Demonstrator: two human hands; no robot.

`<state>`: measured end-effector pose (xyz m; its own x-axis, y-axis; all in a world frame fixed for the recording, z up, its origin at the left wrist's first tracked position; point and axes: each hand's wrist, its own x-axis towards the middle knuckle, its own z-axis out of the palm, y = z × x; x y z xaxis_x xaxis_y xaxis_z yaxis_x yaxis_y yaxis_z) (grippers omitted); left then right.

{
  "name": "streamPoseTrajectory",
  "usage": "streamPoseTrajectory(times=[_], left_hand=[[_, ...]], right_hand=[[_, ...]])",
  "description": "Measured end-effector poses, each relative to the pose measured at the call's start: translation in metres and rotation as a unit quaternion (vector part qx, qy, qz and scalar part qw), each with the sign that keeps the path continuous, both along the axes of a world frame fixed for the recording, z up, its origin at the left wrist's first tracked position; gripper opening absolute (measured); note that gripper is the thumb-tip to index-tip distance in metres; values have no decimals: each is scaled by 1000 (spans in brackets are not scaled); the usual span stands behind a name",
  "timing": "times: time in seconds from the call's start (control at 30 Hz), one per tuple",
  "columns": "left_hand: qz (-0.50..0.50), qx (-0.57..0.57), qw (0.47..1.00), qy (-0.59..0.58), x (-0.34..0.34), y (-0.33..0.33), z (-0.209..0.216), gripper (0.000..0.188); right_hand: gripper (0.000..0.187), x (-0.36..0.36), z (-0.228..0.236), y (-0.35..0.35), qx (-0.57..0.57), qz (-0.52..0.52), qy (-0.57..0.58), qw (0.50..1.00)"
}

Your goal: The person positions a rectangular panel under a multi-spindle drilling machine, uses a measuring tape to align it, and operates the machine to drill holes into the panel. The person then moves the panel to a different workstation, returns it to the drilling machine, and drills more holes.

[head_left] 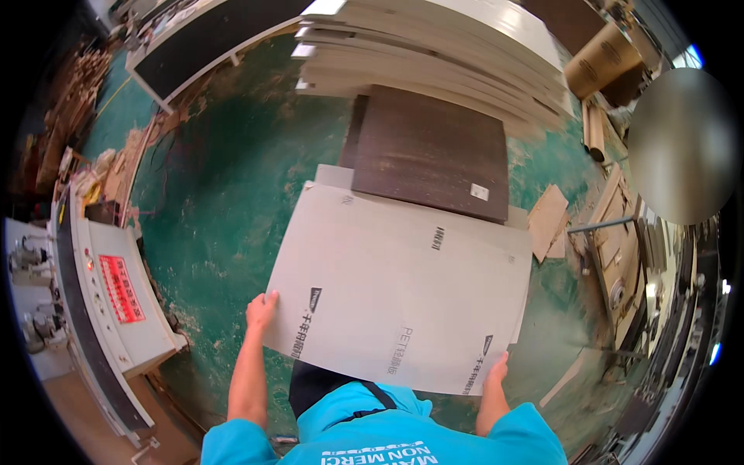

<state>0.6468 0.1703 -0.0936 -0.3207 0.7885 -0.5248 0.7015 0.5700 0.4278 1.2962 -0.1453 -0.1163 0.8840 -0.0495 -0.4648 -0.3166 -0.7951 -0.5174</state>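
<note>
A large light-grey board (387, 287) with dark printing lies in front of me. My left hand (262, 310) grips its left edge, thumb on top and fingers out of sight beneath. On the right, my right hand (497, 372) closes round the near right corner in the same way. Just beyond the board rests a dark brown panel (430, 147) with a small white label. Whether the grey board touches the panel or stays above it I cannot tell. Another pale sheet (335, 177) shows at the far left corner, partly covered.
A tall stack of pale boards (434, 62) stands beyond the brown panel. To my left is a white machine (128, 294) with a red sign. Wood offcuts (549, 221) lie on the green floor (217, 186) at right. A cardboard box (603, 60) sits far right.
</note>
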Motion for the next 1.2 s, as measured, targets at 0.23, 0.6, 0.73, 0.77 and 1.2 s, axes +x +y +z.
streamPoseTrajectory(times=[0.23,0.6,0.73,0.77,1.2], left_hand=[[61,93,994,-9,-79,-30,9,58],[295,149,944,-9,-376,-105,50,63],[432,208,877,32,-478,-160,34,67],[452,210,867,26,-500,-169,35,67],[722,133,667,129,-757,-219,4,70]], right_hand=[[79,-81,58,31,174,-4,-62,983],[76,-354,105,253,374,224,144,888],[73,-475,97,367,366,333,130,859],[72,-502,89,392,356,358,121,855],[69,-1110,38,748,192,736,-19,649]])
